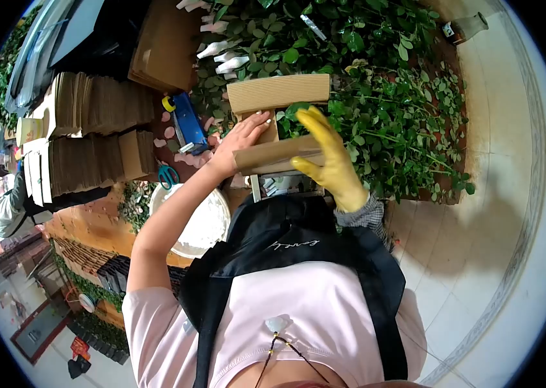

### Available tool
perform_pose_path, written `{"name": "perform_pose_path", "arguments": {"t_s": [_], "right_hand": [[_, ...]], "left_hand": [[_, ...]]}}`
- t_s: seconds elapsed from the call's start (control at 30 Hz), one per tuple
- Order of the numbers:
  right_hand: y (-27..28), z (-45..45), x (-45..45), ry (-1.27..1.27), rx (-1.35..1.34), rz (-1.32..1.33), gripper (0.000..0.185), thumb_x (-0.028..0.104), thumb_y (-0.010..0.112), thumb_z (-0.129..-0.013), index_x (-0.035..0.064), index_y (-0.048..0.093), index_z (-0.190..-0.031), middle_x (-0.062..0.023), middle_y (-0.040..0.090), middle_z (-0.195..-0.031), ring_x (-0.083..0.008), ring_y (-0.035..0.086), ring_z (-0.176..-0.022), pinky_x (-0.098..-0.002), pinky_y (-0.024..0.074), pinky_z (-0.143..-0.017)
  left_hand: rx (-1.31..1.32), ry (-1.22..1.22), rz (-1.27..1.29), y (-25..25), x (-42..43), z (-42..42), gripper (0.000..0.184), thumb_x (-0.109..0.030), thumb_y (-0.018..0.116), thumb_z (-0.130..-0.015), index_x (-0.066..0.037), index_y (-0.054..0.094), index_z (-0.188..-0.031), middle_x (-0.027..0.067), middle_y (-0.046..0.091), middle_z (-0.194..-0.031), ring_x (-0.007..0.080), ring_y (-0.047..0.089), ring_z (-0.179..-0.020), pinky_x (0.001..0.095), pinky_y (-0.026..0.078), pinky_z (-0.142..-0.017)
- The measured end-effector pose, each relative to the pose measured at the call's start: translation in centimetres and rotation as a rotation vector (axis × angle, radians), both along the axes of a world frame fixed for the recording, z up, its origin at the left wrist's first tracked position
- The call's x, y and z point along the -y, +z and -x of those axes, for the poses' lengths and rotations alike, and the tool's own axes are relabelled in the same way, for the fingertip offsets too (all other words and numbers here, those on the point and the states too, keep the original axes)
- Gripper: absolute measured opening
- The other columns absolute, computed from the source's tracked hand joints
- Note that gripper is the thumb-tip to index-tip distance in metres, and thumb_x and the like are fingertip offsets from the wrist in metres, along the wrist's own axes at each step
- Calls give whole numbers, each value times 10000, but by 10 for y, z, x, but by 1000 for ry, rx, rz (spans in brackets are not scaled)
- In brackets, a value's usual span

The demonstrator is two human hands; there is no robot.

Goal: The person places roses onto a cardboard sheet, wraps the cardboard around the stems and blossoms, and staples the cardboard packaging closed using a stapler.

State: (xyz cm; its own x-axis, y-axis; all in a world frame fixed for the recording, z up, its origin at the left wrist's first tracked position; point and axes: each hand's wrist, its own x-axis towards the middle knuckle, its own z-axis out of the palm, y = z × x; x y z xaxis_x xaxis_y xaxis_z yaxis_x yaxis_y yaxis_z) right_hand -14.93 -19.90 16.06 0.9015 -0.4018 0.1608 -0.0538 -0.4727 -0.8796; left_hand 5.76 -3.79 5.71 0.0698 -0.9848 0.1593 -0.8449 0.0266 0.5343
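Note:
My bare left hand (245, 139) lies with fingers stretched out on the tan floor of a folded cardboard piece (269, 132). Beyond my fingertips a ribbed corrugated flap (279, 94) stands up, and on the near side is a smooth brown flap (273, 156). My right hand (332, 161), in a yellow glove, is at the right end of the near flap, fingers and thumb spread apart. Whether the glove touches the flap I cannot tell. Leafy green rose stems (376, 123) lie right beside the cardboard, with white-wrapped heads (231, 63) at their left.
Left of my arm are a blue tape dispenser (189, 119), teal scissors (168, 175) and a white tub (205, 223) of white material. Stacks of cardboard sheets (85, 161) stand farther left. A glass bottle (465, 29) lies at the upper right. Another person (5, 210) is at far left.

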Motion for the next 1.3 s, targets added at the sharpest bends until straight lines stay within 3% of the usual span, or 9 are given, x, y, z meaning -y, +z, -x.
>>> {"name": "perform_pose_path", "arguments": {"t_s": [0.07,0.1,0.2,0.33,0.43,0.57,0.83,0.9,1.3], "right_hand": [[4,-11,-2,114,-293,774,841,383,794,-769,106,439,-1479,-125,504,-1474,-305,425,-1396,-480,165,-1239],[-1,-15,-9,114,-326,983,540,327,777,-766,82,650,-1231,-106,672,-1231,-281,574,-1239,-429,369,-1140],[0,-5,-29,309,-95,704,193,191,744,-738,128,649,-582,-10,621,-610,-225,630,-658,-339,522,-667],[-7,-22,-11,71,18,592,140,225,772,-759,153,669,-698,-30,630,-635,-235,609,-640,-404,496,-681],[-40,-62,20,90,-601,615,259,372,749,-834,116,716,-847,-79,725,-808,-248,696,-802,-409,514,-752],[-58,-79,35,167,-711,571,332,408,737,-838,97,728,-955,-104,737,-932,-274,701,-911,-413,524,-824],[-9,-117,74,159,204,972,714,352,785,-825,85,483,-1414,-137,702,-1076,-291,661,-1033,-408,544,-857],[19,-133,78,320,-659,839,662,351,783,-826,43,509,-1343,-124,712,-1045,-272,690,-947,-381,565,-784],[-62,-51,-20,364,-649,1240,376,141,590,-907,-55,605,-1227,-40,749,-909,-163,702,-774,-370,487,-627]], "left_hand": [[10,14,-14,5,-1,1,637,-273,709,-849,10,475,-1370,172,393,-1540,367,370,-1419,443,319,-1174],[4,14,-16,8,-2,5,637,-273,709,-849,10,475,-1370,172,393,-1540,367,370,-1419,443,319,-1174],[28,68,-13,9,2,10,825,-414,834,-734,4,492,-1359,158,407,-1531,368,382,-1406,452,341,-1163],[-160,-25,29,-5,5,-7,695,-352,774,-830,11,509,-1360,174,412,-1536,365,390,-1415,455,332,-1173],[-1086,217,-253,34,5,-31,630,-429,562,-993,11,474,-1435,218,460,-1500,314,436,-1401,391,315,-1176],[263,-99,-232,42,0,-1,783,-535,751,-805,-137,514,-1436,113,381,-1559,339,406,-1402,472,346,-1163],[128,-12,-282,49,11,5,824,-428,896,-604,-120,598,-1308,124,451,-1456,364,457,-1325,451,424,-1083],[105,-20,-270,46,12,4,841,-423,903,-589,-118,596,-1310,130,465,-1432,369,459,-1321,456,431,-1069],[-161,727,318,0,-35,68,1104,-344,936,-574,-45,380,-1480,214,371,-1511,422,301,-1435,518,304,-1176]]}}
